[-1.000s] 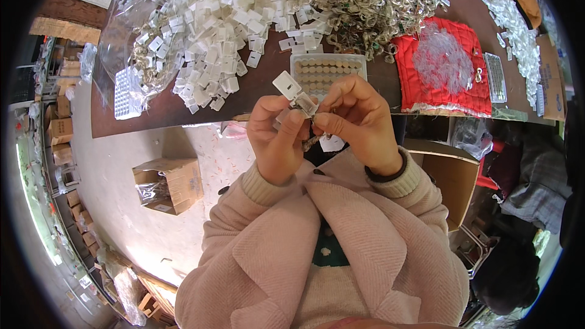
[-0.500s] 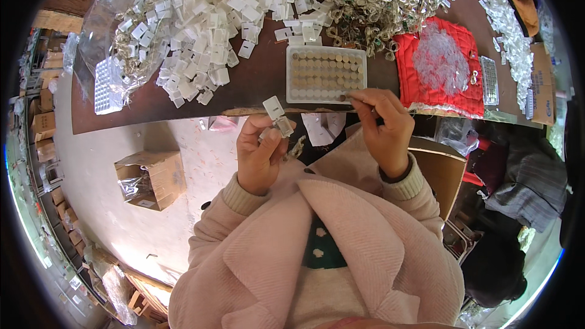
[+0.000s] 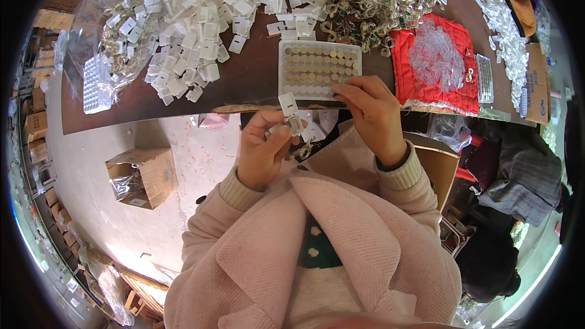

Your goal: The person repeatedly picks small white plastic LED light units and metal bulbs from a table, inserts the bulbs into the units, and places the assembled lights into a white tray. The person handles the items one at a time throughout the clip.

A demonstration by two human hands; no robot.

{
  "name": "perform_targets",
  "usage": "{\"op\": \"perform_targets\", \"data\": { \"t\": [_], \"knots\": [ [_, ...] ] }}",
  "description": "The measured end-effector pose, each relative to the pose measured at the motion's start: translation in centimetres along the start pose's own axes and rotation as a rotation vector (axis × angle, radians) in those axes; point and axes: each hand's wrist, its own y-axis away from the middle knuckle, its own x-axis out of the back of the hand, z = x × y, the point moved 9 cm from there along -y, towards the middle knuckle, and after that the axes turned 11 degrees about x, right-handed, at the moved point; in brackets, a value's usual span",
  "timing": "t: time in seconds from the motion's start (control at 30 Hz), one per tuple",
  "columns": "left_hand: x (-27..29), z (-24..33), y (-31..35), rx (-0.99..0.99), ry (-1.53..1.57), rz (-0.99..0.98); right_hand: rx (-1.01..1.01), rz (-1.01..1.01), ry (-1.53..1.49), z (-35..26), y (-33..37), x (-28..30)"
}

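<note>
Holds a square white plastic case [image 3: 289, 105] in left fingers [image 3: 278, 139], with right fingers [image 3: 352, 92], can't tell if pinching, at the near right corner of a wide cloudy plastic tray [image 3: 282, 76].

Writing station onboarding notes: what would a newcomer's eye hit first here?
The big pile of white plastic pieces on the left half of the dark table, beside a tangled heap of shiny loops. Then the red quilted cloth at right, topped with clear plastic bits. At centre, the left hand holds a white piece; the right hand is at the tray of discs.
</note>
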Motion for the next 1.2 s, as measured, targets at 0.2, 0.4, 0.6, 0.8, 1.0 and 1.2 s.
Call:
{"op": "perform_targets", "data": {
  "t": [0.2,0.4,0.6,0.8,1.0,1.2],
  "knots": [
    [-0.4,0.1,-0.4,0.034,-0.015,0.015,0.06,-0.065,-0.003,0.3,-0.3,-0.3],
    [-1.8,0.3,-1.5,0.037,-0.008,0.01,0.028,0.032,-0.08,-0.7,-1.3,0.6],
    [-3.1,0.4,-2.0,-0.049,-0.001,0.055,0.129,0.094,-0.171,-4.3,-1.3,1.6],
    [-3.4,0.5,-1.7,-0.018,0.028,0.084,0.164,0.153,-0.145,-4.8,-1.3,1.7],
    [-3.3,-0.3,-1.6,0.073,0.085,0.065,0.257,0.224,-0.188,-5.3,-0.9,1.6],
    [-2.5,-1.1,-2.0,0.077,0.088,0.015,0.229,0.201,-0.134,-5.1,0.8,1.1]
  ]
}}
